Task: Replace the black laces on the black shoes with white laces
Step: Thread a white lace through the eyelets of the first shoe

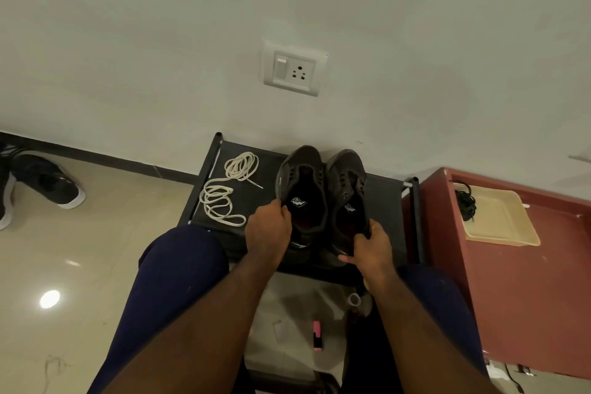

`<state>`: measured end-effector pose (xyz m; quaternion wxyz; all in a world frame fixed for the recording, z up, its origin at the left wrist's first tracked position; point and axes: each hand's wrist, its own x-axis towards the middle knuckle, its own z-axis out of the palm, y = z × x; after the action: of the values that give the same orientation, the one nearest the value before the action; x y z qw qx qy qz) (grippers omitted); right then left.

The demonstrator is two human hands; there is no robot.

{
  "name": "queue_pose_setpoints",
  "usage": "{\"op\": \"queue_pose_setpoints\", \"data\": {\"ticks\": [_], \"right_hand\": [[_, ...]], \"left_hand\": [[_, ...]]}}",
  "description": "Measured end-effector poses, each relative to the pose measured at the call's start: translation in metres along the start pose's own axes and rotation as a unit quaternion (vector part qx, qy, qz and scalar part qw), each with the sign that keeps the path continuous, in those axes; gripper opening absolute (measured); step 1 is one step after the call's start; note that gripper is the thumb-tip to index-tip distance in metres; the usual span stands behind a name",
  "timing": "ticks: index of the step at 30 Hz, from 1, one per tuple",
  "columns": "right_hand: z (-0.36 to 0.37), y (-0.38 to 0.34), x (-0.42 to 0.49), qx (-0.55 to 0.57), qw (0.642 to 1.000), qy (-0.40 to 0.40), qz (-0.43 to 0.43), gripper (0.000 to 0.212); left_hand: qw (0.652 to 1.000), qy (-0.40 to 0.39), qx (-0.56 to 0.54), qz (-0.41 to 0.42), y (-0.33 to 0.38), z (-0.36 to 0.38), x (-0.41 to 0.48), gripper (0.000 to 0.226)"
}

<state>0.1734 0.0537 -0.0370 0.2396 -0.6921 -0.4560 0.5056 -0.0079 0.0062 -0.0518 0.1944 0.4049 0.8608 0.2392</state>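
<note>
The white laces lay coiled upper-left of the left hand, farther from the right hand; each hand seemingly gripped one of the black shoes.

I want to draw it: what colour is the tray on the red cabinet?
Pale yellow tray, best seen in the head view.

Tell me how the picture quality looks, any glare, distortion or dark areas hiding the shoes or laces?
Head view: a bright glare spot sits on the glossy floor; the wide-angle lens skews the wall socket plate; dim, flat light leaves the black shoes murky, eyelets hard to read; the white laces stand out on the black rack.
</note>
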Motion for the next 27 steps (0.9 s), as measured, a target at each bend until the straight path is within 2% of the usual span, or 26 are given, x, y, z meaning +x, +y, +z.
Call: {"op": "queue_pose_setpoints", "data": {"ticks": [4, 7, 9, 12, 13, 16, 18, 20, 23, 27], "right_hand": [[0.005, 0.002, 0.002, -0.034, 0.999, -0.01, -0.008, 0.043], [0.006, 0.005, 0.003, -0.08, 0.996, -0.021, -0.022, 0.042], [0.007, 0.008, 0.003, -0.09, 0.995, -0.017, -0.025, 0.046], [0.007, 0.011, 0.004, -0.081, 0.996, -0.013, -0.025, 0.051], [0.007, 0.011, 0.005, -0.081, 0.996, -0.015, -0.027, 0.051], [0.007, 0.013, 0.007, -0.088, 0.995, -0.018, -0.041, 0.05], [0.007, 0.013, 0.008, -0.094, 0.994, -0.019, -0.047, 0.049], [0.007, 0.013, 0.008, -0.104, 0.993, -0.016, -0.055, 0.047], [0.006, 0.013, 0.009, -0.124, 0.991, -0.016, -0.056, 0.05], [0.005, 0.014, 0.01, -0.126, 0.99, -0.027, -0.054, 0.054]], "left_hand": [[1.0, -0.028, -0.001, 0.002, -0.01, -0.01, 0.009, 0.033], [0.994, -0.086, -0.061, 0.01, -0.017, -0.02, 0.018, 0.049], [0.993, -0.068, -0.097, -0.005, -0.026, -0.032, 0.024, 0.05], [1.0, 0.01, 0.023, -0.004, -0.051, -0.048, 0.04, 0.027], [0.998, -0.001, 0.067, -0.009, -0.058, -0.051, 0.046, 0.034], [0.975, -0.13, 0.177, -0.027, -0.075, -0.055, 0.058, 0.07], [0.954, -0.193, 0.23, -0.025, -0.08, -0.049, 0.06, 0.078], [0.941, -0.216, 0.261, -0.011, -0.082, -0.042, 0.064, 0.08], [0.932, -0.248, 0.263, -0.015, -0.078, -0.038, 0.073, 0.073], [0.924, -0.283, 0.258, 0.002, -0.075, -0.036, 0.076, 0.044]]}}
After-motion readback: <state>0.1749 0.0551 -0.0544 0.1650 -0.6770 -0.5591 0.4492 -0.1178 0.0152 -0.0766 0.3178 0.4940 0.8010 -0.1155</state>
